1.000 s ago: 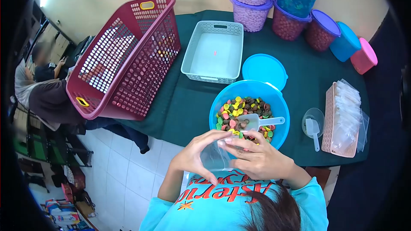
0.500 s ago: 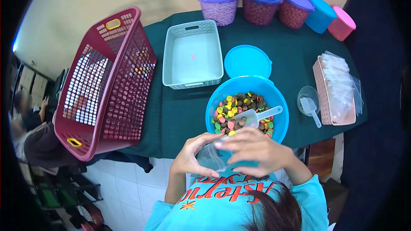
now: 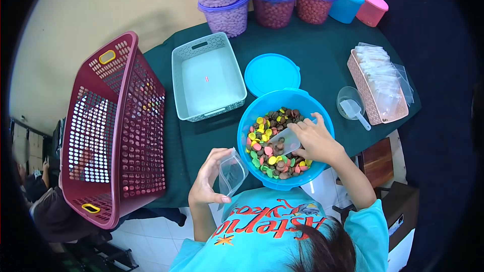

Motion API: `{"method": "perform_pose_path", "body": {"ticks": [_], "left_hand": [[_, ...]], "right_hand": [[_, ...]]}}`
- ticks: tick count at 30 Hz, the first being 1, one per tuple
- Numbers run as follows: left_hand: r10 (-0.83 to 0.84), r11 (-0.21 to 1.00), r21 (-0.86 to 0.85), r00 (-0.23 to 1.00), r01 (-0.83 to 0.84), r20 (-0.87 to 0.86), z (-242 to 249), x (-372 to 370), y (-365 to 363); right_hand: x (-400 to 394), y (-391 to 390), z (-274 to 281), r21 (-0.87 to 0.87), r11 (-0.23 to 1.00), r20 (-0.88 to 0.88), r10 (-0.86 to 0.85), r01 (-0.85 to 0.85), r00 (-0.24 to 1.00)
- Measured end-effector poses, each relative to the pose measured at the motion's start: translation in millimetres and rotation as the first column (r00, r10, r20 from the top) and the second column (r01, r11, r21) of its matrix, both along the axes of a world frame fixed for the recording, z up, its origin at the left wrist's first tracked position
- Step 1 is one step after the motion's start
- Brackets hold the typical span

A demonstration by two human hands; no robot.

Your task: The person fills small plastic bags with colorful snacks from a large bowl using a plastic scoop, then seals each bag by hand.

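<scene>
My left hand (image 3: pixel 206 177) grips a clear plastic bag (image 3: pixel 233 174) by its side, with the bag's mouth spread apart beside the blue tub. Over the blue tub (image 3: pixel 326 116), my right hand (image 3: pixel 315 140) is closed around the handle of a translucent scoop (image 3: pixel 286 142). The scoop's bowl rests among small cup-shaped candies (image 3: pixel 272 160) in brown, yellow, pink and green. My fingers hide most of the scoop's handle.
A blue lid (image 3: pixel 272 74) lies behind the tub, beside a pale green basket (image 3: pixel 209 83). A tall maroon basket (image 3: pixel 143 146) stands left. At right are a cup with a small scoop (image 3: pixel 355 113) and a pink basket (image 3: pixel 373 100) of plastic packets. Lidded tubs (image 3: pixel 315 5) line the back.
My right hand has left the bag and moved to the scoop in the tub, taking hold of its handle. My left hand has shifted left with the bag. The camera view has turned slightly.
</scene>
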State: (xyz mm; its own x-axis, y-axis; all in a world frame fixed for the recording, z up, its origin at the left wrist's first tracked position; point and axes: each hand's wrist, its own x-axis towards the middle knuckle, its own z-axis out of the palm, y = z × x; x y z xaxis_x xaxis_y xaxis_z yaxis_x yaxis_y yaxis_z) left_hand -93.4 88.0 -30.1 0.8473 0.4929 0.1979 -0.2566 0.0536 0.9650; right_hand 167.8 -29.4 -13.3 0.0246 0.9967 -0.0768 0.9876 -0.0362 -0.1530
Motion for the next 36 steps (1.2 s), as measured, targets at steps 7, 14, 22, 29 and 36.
{"method": "perform_pose_path", "body": {"ticks": [7, 14, 22, 29, 36], "left_hand": [[-0.075, 0.997, 0.032, 0.996, 0.076, -0.037, 2, 4, 1], [-0.089, 0.994, 0.056, 0.995, 0.092, -0.055, 4, 2, -9], [-0.039, 0.999, 0.021, 0.996, 0.041, -0.075, 2, 1, -34], [0.062, 0.998, -0.001, 0.994, -0.063, -0.089, 2, 3, -52], [0.176, 0.984, 0.013, 0.976, -0.175, -0.13, 1, 1, -73]], "right_hand": [[1, 6, 13, 0.174, 0.98, 0.071, -0.113, 0.099, 0.991], [4, 30, -2, 0.194, 0.98, 0.231, -0.078, 0.033, 0.97], [9, 40, -4, 0.144, 0.986, 0.159, 0.059, -0.082, 0.985], [16, 55, -4, 0.04, 0.98, 0.163, 0.188, -0.197, 0.969], [12, 58, 6, 0.106, 0.942, 0.086, 0.309, -0.317, 0.947]]}}
